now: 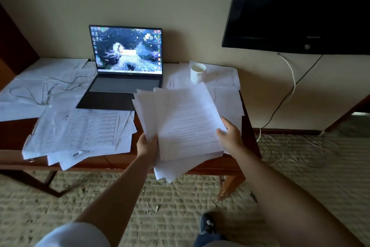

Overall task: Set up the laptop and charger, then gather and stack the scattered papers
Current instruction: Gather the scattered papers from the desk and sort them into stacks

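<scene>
Both hands on the sheaf of papers (180, 118) over the tabletop's (12, 132) front right: left hand (147, 146) pinches its lower left edge, right hand (230, 134) grips the right edge. Laptop (126, 66) open at the back edge, charger cable (46, 90) looped left, more loose sheets (80, 132) up front.

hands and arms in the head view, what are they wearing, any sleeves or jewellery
Both forearms are bare down to the left hand and right hand. No rings, watch or bracelet show on either. The left arm has a short pale bluish-white sleeve at the upper arm; no sleeve shows on the right arm.
</scene>
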The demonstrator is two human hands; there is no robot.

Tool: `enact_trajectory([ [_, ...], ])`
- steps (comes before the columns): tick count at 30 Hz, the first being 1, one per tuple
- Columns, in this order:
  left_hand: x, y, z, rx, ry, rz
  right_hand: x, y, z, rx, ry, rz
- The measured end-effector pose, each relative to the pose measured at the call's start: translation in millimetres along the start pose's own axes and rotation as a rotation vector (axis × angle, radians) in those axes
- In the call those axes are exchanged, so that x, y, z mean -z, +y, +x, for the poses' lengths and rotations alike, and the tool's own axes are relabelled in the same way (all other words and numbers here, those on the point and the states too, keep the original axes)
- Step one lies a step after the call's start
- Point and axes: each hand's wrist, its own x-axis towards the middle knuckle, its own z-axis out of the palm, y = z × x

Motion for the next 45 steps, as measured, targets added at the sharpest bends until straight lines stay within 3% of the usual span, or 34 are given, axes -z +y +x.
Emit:
enact_trajectory([
  [4,-14.1,-24.2,8.4,0.106,-0.05,0.146,-5.1,39.7,10.0,-0.012,-0.098,-0.279],
  [7,-16.9,-46.2,17.1,0.183,-0.023,0.182,-10.3,65.0,17.4,-0.042,0.021,-0.387],
  [10,-18.9,-54.7,25.1,0.218,-0.007,0.159,-12.2,72.8,28.8,-0.142,0.019,-0.375],
  [14,-24.0,-61.7,36.8,0.21,0.019,0.207,-23.0,73.4,37.9,-0.293,-0.06,-0.187],
  [22,-37.0,-55.6,38.0,0.199,0.056,0.19,-46.1,63.3,39.0,0.019,0.141,-0.538],
  [29,-31.8,-51.2,36.1,-0.026,0.039,0.305,-36.5,68.6,44.6,0.103,0.01,-0.641],
  [33,-33.0,-49.7,37.8,0.091,0.045,0.197,-37.2,69.0,40.9,0.106,0.008,-0.478],
  [42,-31.4,-43.1,43.9,0.245,0.022,0.182,-27.7,71.7,54.2,-0.234,-0.028,-0.24],
  [45,-32.6,-44.4,43.7,0.221,0.015,0.225,-22.1,70.0,52.8,-0.27,0.215,-0.248],
])
